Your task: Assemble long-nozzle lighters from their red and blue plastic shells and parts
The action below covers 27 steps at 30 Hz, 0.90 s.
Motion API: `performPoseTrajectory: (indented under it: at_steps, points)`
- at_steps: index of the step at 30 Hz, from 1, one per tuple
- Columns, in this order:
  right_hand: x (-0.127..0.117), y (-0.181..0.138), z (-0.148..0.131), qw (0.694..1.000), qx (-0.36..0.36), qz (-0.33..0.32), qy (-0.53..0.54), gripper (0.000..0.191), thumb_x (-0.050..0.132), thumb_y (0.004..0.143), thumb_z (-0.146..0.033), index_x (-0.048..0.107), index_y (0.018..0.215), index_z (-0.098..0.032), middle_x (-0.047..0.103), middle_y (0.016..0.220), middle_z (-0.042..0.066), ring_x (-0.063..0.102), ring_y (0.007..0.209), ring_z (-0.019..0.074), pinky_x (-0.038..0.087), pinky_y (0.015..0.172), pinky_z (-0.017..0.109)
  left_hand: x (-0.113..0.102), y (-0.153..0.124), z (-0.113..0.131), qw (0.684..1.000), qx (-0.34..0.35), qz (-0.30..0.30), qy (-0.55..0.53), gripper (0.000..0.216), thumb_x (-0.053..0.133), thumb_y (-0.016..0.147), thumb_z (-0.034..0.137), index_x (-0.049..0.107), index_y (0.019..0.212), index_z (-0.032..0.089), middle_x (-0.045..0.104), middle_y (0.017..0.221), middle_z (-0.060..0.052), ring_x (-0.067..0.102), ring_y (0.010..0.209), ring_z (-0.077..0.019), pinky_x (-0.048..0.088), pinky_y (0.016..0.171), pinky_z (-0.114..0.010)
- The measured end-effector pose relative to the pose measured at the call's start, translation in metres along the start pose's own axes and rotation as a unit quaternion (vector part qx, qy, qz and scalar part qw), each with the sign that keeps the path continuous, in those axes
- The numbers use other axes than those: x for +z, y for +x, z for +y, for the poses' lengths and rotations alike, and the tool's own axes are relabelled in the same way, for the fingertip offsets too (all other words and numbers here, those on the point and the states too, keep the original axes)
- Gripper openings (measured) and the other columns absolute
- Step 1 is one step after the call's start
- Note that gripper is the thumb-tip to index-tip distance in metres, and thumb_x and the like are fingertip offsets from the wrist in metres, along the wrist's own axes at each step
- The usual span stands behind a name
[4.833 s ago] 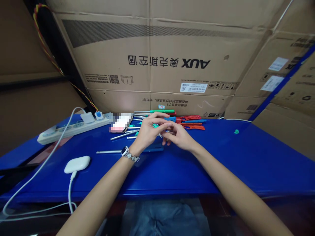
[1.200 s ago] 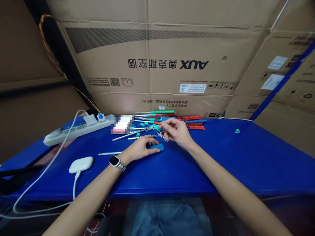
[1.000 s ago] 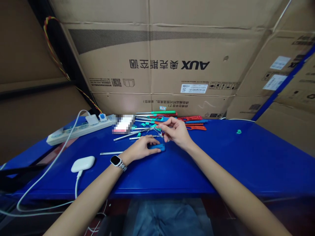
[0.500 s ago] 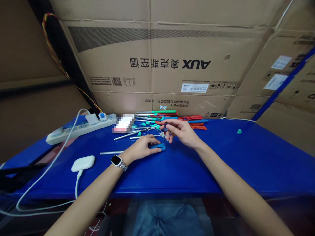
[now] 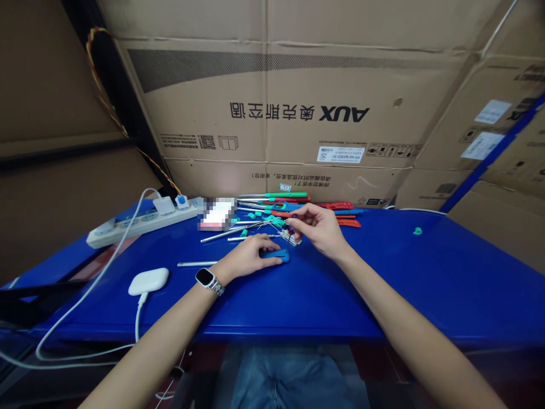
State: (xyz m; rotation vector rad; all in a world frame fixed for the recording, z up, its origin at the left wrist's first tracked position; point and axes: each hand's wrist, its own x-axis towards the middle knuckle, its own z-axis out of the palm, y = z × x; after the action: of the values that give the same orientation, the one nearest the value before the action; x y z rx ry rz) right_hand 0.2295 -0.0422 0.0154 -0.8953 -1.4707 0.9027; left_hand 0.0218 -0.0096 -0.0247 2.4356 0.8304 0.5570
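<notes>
Your left hand (image 5: pixel 249 257) lies low on the blue surface (image 5: pixel 374 289), its grip closed over a blue handle (image 5: pixel 276 255) that rests there with its rounded end showing past your fingers; a metal tube (image 5: pixel 196 263) juts out to the left of that hand. Your right hand (image 5: pixel 321 228) is raised just beyond the handle's end, its grip pinched together on a slim tool (image 5: pixel 292 231) — dark red above, with a thin shaft pointing down toward the handle. You cannot tell from here whether the tip touches it. Small pale parts (image 5: pixel 297 241) lie just under your right hand. Farther back, near the cardboard (image 5: pixel 289 142), a green handle (image 5: pixel 296 195) and an orange handle (image 5: pixel 349 222) lie in a loose heap. To your left sit a white case (image 5: pixel 149 281) on its cable and a power strip (image 5: pixel 140 224); well apart on the right lies one small teal piece (image 5: pixel 417 231).
</notes>
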Motion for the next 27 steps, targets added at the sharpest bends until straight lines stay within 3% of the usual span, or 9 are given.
performPoseTrajectory:
  at_steps: [14, 17, 21, 24, 27]
  points:
    - [0.021, -0.011, 0.0, 0.989, -0.037, 0.104, -0.095, 0.026, 0.073, 0.078, -0.043, 0.061, 0.082, -0.02, 0.063, 0.063, -0.001, 0.06, 0.049, 0.0137, 0.05, 0.049, 0.028, 0.002, -0.001, -0.002, 1.0, -0.005, 0.005, 0.009, 0.042, 0.064, 0.086, 0.056, 0.074, 0.109, 0.022, 0.067, 0.101, -0.007, 0.061, 0.091, -0.0228, 0.048, 0.085, -0.034]
    - [0.02, -0.01, 0.003, 0.992, -0.022, 0.096, -0.081, 0.028, 0.073, 0.078, -0.044, 0.063, 0.089, -0.02, 0.066, 0.07, 0.0, 0.061, 0.05, 0.0138, 0.052, 0.05, 0.028, 0.002, -0.001, -0.002, 1.0, -0.003, 0.008, 0.014, 0.043, 0.063, 0.086, 0.057, 0.073, 0.109, 0.023, 0.067, 0.1, -0.007, 0.061, 0.091, -0.0231, 0.048, 0.083, -0.034]
    - [0.017, -0.011, 0.01, 0.997, 0.003, 0.035, -0.065, 0.034, 0.071, 0.08, -0.043, 0.065, 0.106, -0.021, 0.069, 0.086, 0.003, 0.064, 0.056, 0.0147, 0.054, 0.051, 0.029, 0.003, 0.0, -0.001, 1.0, -0.006, 0.005, 0.017, 0.041, 0.064, 0.086, 0.055, 0.073, 0.108, 0.022, 0.067, 0.103, -0.007, 0.061, 0.096, -0.0243, 0.047, 0.088, -0.036]
    - [0.015, -0.01, 0.009, 0.997, 0.001, 0.015, -0.082, 0.031, 0.068, 0.081, -0.042, 0.067, 0.103, -0.021, 0.068, 0.076, 0.002, 0.063, 0.057, 0.0165, 0.054, 0.053, 0.031, 0.003, -0.002, 0.0, 0.999, -0.008, 0.007, 0.036, 0.043, 0.066, 0.084, 0.055, 0.071, 0.111, 0.022, 0.066, 0.105, -0.008, 0.06, 0.099, -0.026, 0.047, 0.089, -0.038]
    - [0.007, -0.008, 0.002, 0.996, -0.016, 0.039, -0.073, 0.03, 0.069, 0.081, -0.043, 0.065, 0.1, -0.02, 0.066, 0.071, 0.001, 0.062, 0.056, 0.0157, 0.053, 0.053, 0.03, -0.003, -0.006, 0.001, 0.997, -0.01, 0.027, 0.073, 0.056, 0.073, 0.076, 0.058, 0.065, 0.119, 0.022, 0.063, 0.112, -0.008, 0.059, 0.103, -0.0277, 0.046, 0.091, -0.039]
